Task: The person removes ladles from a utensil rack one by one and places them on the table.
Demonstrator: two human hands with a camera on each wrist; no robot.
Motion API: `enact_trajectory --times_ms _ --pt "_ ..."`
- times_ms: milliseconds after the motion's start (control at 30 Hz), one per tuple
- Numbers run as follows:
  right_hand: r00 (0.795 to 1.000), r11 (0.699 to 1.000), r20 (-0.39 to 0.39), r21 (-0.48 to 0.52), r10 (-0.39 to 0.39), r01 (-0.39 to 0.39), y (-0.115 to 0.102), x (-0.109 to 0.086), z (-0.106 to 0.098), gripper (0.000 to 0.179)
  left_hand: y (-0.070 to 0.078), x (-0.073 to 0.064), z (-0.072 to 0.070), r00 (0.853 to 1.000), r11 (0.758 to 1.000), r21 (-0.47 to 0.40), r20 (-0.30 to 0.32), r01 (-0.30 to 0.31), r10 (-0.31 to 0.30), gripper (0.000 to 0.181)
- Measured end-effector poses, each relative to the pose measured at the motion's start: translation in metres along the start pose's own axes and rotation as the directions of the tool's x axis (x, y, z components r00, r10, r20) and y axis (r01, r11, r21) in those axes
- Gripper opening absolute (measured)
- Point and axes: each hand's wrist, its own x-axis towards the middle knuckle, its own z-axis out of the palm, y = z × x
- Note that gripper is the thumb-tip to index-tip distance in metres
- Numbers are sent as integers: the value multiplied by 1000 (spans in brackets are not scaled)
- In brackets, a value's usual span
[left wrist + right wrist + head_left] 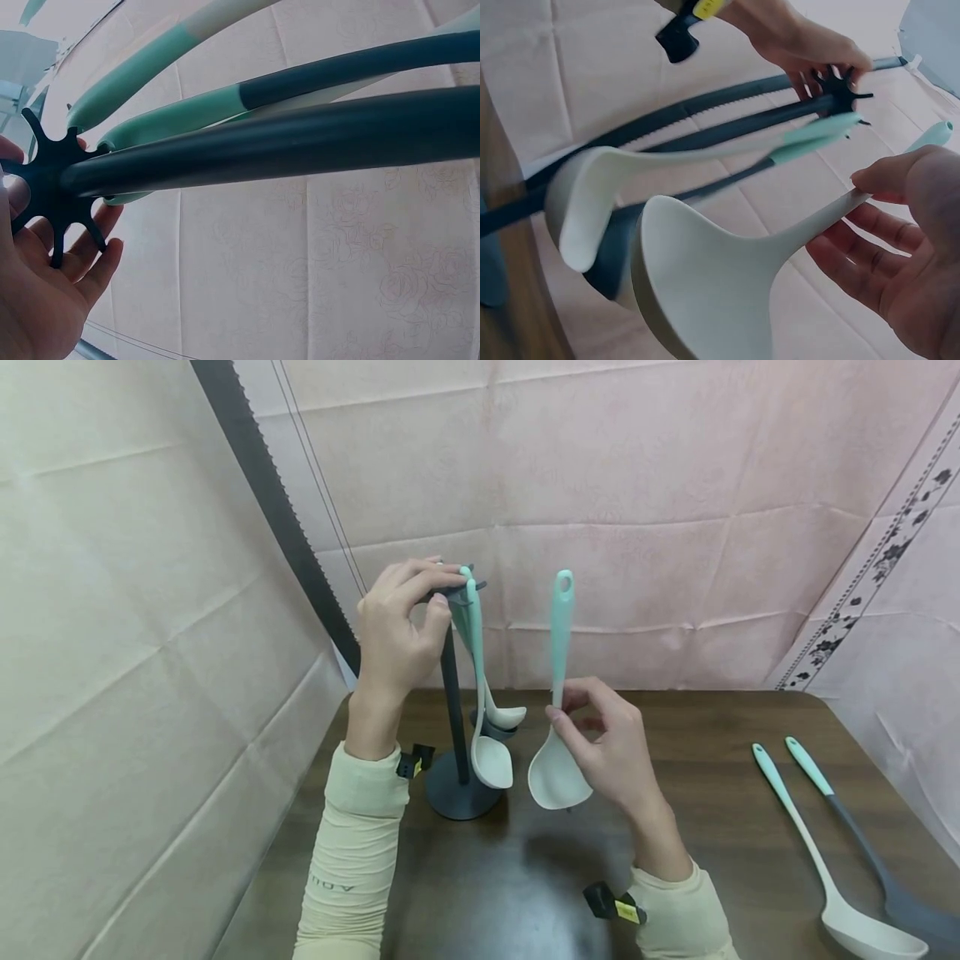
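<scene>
In the head view my left hand point(401, 618) grips the hooked top of a dark utensil stand point(453, 710). The left wrist view shows the thumb and fingers around its star-shaped hook ring point(49, 172). My right hand point(615, 743) pinches a white ladle point(558, 777) low on its stem, raised over the table, bowl down and mint handle up. Its deep bowl fills the front of the right wrist view. From the stand hang a white ladle point(492, 764), another white utensil point(506, 717) behind it and a dark-bowled one point(498, 732), partly hidden; their handles are mint.
On the right of the brown wooden table point(705, 735) lie a white spoon-like utensil point(862, 927) and a dark one point(862, 847), both with mint handle ends. A pale cloth point(600, 468) hangs behind the table, and more cloth lines both sides.
</scene>
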Motion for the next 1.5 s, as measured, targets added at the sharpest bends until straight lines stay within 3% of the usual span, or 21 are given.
enact_trajectory --times_ms 333,700,1233,1500 --pt "997 996 -69 -83 37 -42 4 5 -18 33 -6 0 -2 1000 1000 -3 -4 10 -10 44" --pt "992 989 -125 -148 -28 9 -7 4 -34 40 -8 2 8 1000 1000 4 20 5 -5 42" --pt "997 928 -39 -369 -65 46 8 1 -62 58 -10 4 11 1000 1000 2 24 18 -18 42" --pt "996 904 -55 -425 -76 46 21 -2 -69 64 -12 7 12 1000 1000 -2 29 -2 2 42"
